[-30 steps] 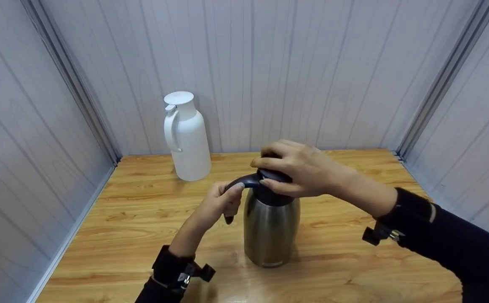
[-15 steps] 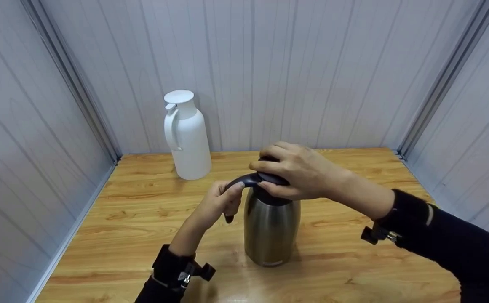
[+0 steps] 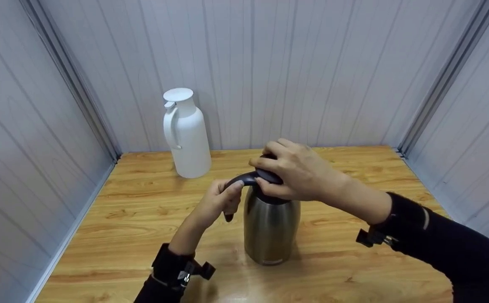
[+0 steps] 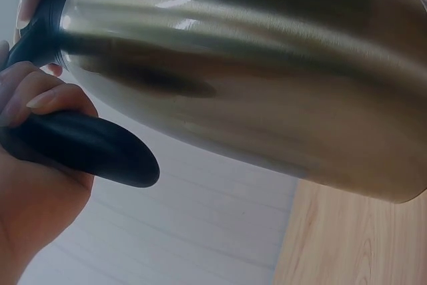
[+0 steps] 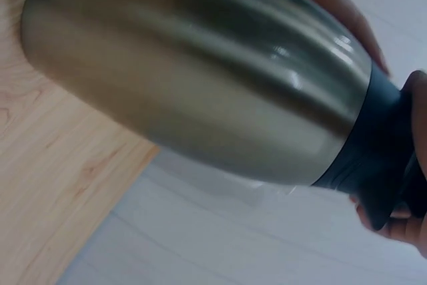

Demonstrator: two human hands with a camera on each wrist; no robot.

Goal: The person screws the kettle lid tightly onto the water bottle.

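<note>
**A:** so where's the jug at? I see a brushed stainless-steel vacuum jug with a black collar [image 3: 271, 225] pretty much dead centre of the head view, a bit below the middle.

**B:** yep, standing upright on the light wooden surface [image 3: 122, 219], base flat on the wood. Long axis runs straight up and down. Its curved black plastic handle [image 3: 238, 183] sticks out toward the left of the frame, so the handle side points at the left wall.

**A:** and the hands?

**B:** left hand [image 3: 221, 202] is wrapped round that handle, fingers curled over the top bend. The left wrist view backs it up: fingers [image 4: 40, 95] folded over the black handle [image 4: 87, 148], steel body [image 4: 253, 78] filling most of the frame.

**A:** right one?

**B:** right hand [image 3: 297, 170] sits on top of the jug, fingers and thumb curled round the black round lid [image 3: 267, 174], gripping it from above. Most of the lid is hidden under the hand. In the right wrist view you get the steel body [image 5: 193, 71] and the black collar [image 5: 377, 145], with fingertips just peeking in at the right edge.

**A:** anything else on there?

**B:** a tall white plastic thermos jug with a white lid and handle [image 3: 187, 136], upper left of the frame, upright at the back of the surface near the grey panelled wall [image 3: 311, 63]. Well apart from the steel one, handle facing left too. Both wrists have black straps with dark sleeves.
</note>
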